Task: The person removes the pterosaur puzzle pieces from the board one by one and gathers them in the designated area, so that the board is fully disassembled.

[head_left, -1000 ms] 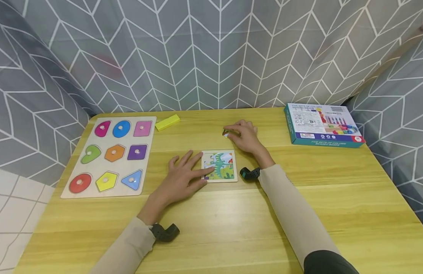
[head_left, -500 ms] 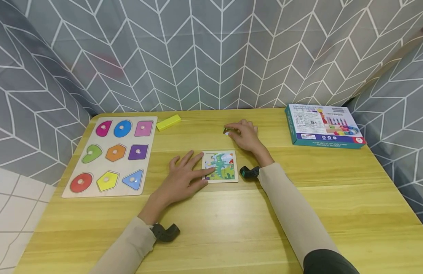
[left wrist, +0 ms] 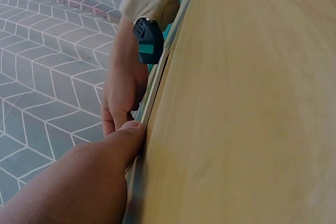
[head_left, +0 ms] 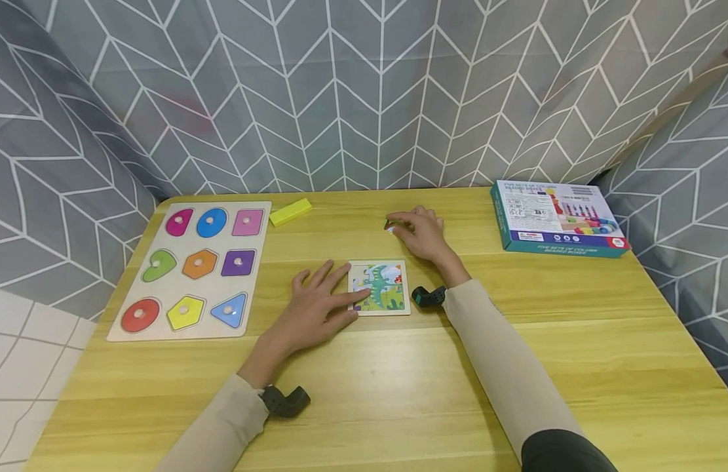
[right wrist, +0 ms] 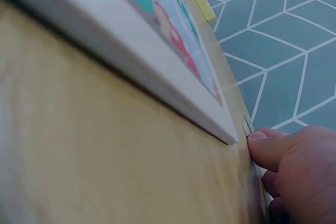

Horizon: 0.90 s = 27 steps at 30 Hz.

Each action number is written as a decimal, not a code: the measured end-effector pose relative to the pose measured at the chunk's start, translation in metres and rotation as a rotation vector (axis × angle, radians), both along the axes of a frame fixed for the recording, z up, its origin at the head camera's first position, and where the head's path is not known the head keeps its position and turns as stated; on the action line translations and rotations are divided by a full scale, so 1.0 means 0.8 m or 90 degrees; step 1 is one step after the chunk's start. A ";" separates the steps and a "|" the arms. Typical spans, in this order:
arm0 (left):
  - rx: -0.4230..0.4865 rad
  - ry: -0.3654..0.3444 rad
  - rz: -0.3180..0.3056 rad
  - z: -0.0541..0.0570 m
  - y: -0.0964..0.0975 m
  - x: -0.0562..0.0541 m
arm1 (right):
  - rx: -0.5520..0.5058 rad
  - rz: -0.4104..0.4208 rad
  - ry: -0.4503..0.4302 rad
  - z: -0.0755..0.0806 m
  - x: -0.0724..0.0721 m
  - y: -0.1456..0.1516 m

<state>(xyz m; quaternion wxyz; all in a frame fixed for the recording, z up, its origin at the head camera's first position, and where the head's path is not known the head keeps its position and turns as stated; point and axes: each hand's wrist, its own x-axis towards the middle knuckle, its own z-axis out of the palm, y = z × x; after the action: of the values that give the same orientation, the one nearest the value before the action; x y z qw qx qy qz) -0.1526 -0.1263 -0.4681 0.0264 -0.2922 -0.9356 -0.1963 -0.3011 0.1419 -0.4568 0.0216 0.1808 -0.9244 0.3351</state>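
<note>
In the head view, a small square dinosaur jigsaw puzzle [head_left: 393,298] in a pale wooden frame lies on the table. My left hand [head_left: 305,318] is spread flat beside it, index finger and thumb reaching over its left side. Beyond the puzzle, my right hand [head_left: 424,237] pinches a small puzzle piece [head_left: 390,227] between thumb and index finger, close over the table. Most of the piece is hidden by the fingers. From the right wrist, the piece [right wrist: 247,126] shows as a thin edge at the thumb tip, just past the frame's corner.
A wooden shape board [head_left: 124,288] with colourful knobbed pieces lies at the left. A yellow block [head_left: 290,212] sits near the back edge. At the back right is a boxed bead set [head_left: 558,216]. A grey patterned curtain [head_left: 352,92] hangs behind the table.
The right fingers have tipped the puzzle piece slightly, so less of it shows than a second ago. The left hand stays in place on the puzzle.
</note>
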 end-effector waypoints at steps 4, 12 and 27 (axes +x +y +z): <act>0.002 -0.003 0.001 0.001 0.000 0.001 | -0.010 -0.001 0.001 -0.004 -0.001 0.001; 0.003 -0.003 0.000 0.003 0.000 0.001 | -0.062 0.001 -0.002 -0.007 -0.001 0.005; 0.001 -0.013 0.004 0.004 0.001 0.001 | -0.166 0.049 0.033 -0.010 0.015 0.020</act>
<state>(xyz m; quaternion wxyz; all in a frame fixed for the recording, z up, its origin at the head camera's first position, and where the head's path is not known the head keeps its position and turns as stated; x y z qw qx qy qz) -0.1517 -0.1255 -0.4653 0.0178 -0.2871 -0.9367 -0.1995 -0.2893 0.1575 -0.4652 0.0559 0.2203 -0.8646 0.4482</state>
